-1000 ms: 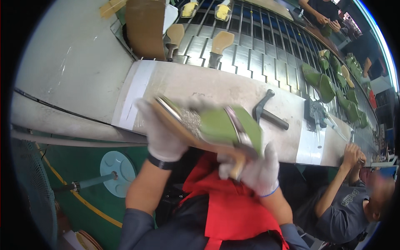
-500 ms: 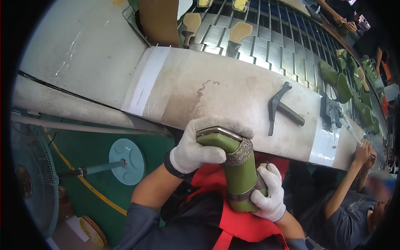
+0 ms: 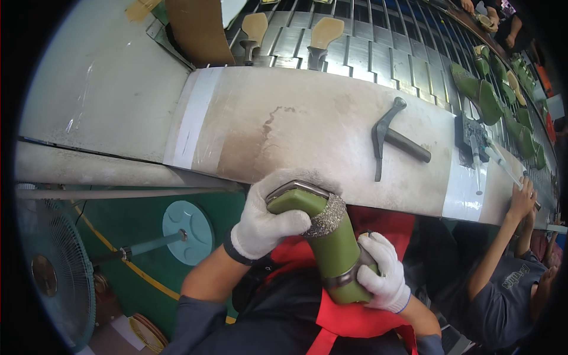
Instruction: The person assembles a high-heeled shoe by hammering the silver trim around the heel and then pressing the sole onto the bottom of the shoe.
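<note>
There are two gloved hands [image 3: 266,229] [image 3: 386,275] and one hammer [image 3: 392,139].

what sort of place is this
Probably a shoe factory: the gloved left hand and right hand hold a green shoe mould, similar moulds lie along a slatted metal surface, and a hammer lies on the workbench.

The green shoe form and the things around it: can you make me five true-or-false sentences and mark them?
1. The left hand and right hand both hold the green shoe form. True.
2. The hammer is in the right hand. False: it lies on the pale table.
3. The gloves are black. False: they are white.
4. A fan stands at the picture's left. True.
5. The apron is red. True.
</note>
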{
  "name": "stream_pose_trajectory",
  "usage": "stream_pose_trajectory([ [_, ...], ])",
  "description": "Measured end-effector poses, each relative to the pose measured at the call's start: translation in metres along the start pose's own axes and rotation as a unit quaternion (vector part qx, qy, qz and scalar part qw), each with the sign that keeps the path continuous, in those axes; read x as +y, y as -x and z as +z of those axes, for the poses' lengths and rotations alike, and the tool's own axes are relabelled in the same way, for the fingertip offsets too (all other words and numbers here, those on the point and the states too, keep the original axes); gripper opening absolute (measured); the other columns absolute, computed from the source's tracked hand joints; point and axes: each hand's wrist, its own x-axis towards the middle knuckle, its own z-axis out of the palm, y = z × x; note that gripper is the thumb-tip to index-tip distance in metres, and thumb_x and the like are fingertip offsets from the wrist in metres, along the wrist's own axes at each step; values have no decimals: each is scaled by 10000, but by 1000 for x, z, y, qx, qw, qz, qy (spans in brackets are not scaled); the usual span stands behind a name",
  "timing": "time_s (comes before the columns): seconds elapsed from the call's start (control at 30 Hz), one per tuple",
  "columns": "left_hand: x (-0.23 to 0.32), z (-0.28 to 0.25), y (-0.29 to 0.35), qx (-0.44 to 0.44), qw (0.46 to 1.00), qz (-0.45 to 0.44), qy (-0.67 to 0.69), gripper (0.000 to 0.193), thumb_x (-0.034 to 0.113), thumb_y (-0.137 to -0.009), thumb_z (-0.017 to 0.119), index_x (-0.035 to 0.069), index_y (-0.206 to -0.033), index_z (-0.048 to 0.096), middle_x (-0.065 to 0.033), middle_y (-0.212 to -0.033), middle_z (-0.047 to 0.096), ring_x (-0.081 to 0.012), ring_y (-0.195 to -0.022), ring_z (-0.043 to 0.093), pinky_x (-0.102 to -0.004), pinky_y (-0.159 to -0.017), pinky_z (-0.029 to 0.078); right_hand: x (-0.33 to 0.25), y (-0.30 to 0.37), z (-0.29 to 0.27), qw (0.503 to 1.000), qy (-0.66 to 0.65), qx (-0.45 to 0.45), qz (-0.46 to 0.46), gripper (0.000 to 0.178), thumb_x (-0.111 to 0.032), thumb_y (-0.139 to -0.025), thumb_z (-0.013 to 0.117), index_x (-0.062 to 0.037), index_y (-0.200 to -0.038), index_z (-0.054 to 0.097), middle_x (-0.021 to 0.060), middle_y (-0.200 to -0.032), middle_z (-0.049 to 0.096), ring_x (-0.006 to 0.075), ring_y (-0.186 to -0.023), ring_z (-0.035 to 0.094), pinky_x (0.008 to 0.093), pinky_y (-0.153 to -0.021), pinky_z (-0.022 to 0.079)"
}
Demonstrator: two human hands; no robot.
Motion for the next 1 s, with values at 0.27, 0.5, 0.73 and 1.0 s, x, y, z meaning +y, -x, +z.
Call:
stream_pose_trajectory([
  [0.27,-72,-6,79,193,952,-212,-106,607,443,-1110,713,-9,-1444,483,-141,-1364,639,-224,-1230,682,-435,-1007,638,2,11,-32,961,37,-261,86,724,-211,-718,952,-204,-1399,706,279,-1433,625,464,-1222,661,580,-1127,503],
  [0.5,-74,2,41,229,932,-187,-207,534,318,-1126,673,-83,-1453,540,-162,-1232,716,-212,-1123,707,-360,-957,600,6,29,-10,968,14,-195,157,855,-145,-657,965,-148,-1461,673,248,-1484,585,474,-1279,622,541,-1116,491],
  [0.73,-54,12,25,246,916,-252,-191,512,421,-1091,720,-53,-1268,640,-118,-1097,738,-161,-977,707,-328,-873,597,-13,21,-7,978,39,-148,143,751,-154,-698,938,-102,-1409,700,258,-1423,624,458,-1228,657,553,-1072,521],
  [1.0,-33,44,39,73,984,-23,-161,704,401,-949,917,5,-1367,511,-210,-1321,718,-264,-1227,724,-420,-1052,603,-13,58,-36,974,204,-93,-24,539,-290,-769,915,-423,-1271,773,218,-1369,660,409,-1187,681,642,-1135,478],
])
